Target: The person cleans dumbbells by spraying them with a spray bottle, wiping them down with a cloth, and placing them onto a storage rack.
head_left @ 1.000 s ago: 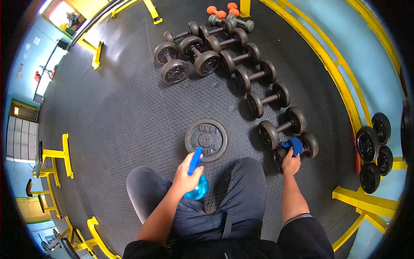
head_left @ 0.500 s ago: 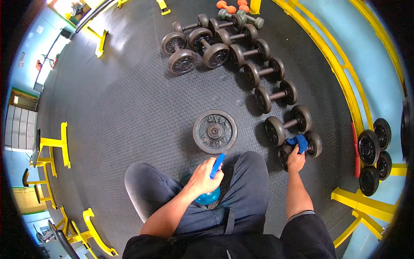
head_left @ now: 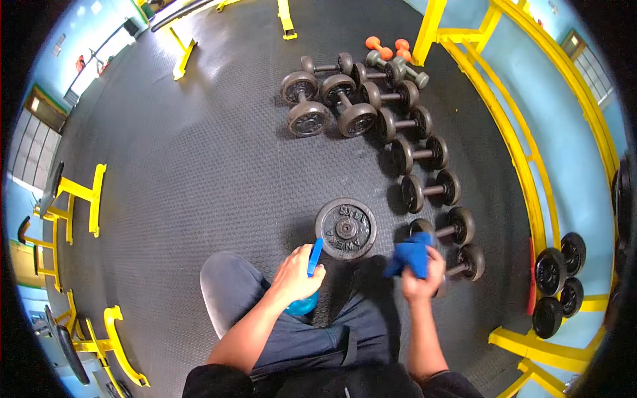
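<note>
My left hand (head_left: 296, 274) is wrapped round the neck of a spray bottle (head_left: 303, 306) with a blue trigger head and blue liquid, held upright between my legs. A bunched blue cloth (head_left: 411, 255) is gripped in my right hand (head_left: 424, 278), raised beside my right knee. Just beyond the bottle is a round dark weight (head_left: 345, 229) with raised lettering, face up; what lies beneath it is hidden. The nearest dumbbell (head_left: 470, 263) of the row lies right of my right hand, which partly covers it.
Several black dumbbells (head_left: 424, 155) run in a row away to my right, with small orange dumbbells (head_left: 378, 48) at the far end. A yellow rack (head_left: 524, 179) stands along the right wall, holding round weights (head_left: 551, 270). Yellow benches (head_left: 79, 190) stand at left on the black rubber floor.
My right hand has lifted the blue cloth off the nearest dumbbell and moved left, towards the round weight. My left hand still holds the spray bottle. The view has shifted.
</note>
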A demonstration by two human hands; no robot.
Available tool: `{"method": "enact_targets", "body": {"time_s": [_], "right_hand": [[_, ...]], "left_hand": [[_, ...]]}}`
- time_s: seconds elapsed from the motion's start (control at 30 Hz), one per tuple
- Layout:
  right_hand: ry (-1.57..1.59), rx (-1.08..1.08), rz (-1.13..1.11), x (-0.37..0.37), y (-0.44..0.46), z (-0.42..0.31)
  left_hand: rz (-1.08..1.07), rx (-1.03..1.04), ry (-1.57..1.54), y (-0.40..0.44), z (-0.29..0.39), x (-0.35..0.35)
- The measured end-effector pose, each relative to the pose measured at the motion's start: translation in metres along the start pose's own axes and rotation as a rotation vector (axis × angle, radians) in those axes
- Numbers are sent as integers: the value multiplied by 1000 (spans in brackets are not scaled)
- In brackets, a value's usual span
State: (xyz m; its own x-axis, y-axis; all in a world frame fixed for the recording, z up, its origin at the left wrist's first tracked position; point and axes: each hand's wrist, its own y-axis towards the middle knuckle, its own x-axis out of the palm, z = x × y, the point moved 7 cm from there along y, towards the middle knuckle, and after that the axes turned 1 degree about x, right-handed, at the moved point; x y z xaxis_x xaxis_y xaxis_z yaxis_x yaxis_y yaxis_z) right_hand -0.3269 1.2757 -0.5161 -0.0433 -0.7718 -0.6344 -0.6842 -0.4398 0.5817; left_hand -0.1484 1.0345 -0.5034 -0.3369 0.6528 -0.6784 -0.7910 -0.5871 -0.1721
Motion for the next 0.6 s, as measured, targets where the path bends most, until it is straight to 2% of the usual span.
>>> {"method": "enact_targets", "body": {"time_s": [0.03, 0.1, 0.17, 0.23, 0.37, 0.43, 0.47, 0.5, 0.57, 0.6], "right_hand": [[102, -44, -90, 22, 20, -32], [348, 520, -291, 93, 35, -40], [-278, 182, -351, 152, 38, -75], [-346, 81, -452, 175, 38, -102], [15, -239, -602, 152, -3, -95], [10, -357, -628, 125, -4, -76], [-56, -356, -617, 125, 2, -63], [-69, -282, -488, 124, 18, -59], [-58, -56, -344, 147, 44, -62], [-60, -102, -220, 154, 53, -82]], "left_hand": [[12, -6, -15, 3, -1, -3], [39, 20, -142, 8, -5, -9], [87, -33, -244, 14, -19, -12], [186, -65, -215, 15, -29, -16], [246, -21, -151, 23, -20, -29], [230, -27, -176, 29, -29, -30], [235, -46, -176, 30, -29, -32], [226, -67, -160, 31, -26, -33], [279, -12, -165, 32, -26, -29], [296, 10, -167, 31, -23, -28]]}}
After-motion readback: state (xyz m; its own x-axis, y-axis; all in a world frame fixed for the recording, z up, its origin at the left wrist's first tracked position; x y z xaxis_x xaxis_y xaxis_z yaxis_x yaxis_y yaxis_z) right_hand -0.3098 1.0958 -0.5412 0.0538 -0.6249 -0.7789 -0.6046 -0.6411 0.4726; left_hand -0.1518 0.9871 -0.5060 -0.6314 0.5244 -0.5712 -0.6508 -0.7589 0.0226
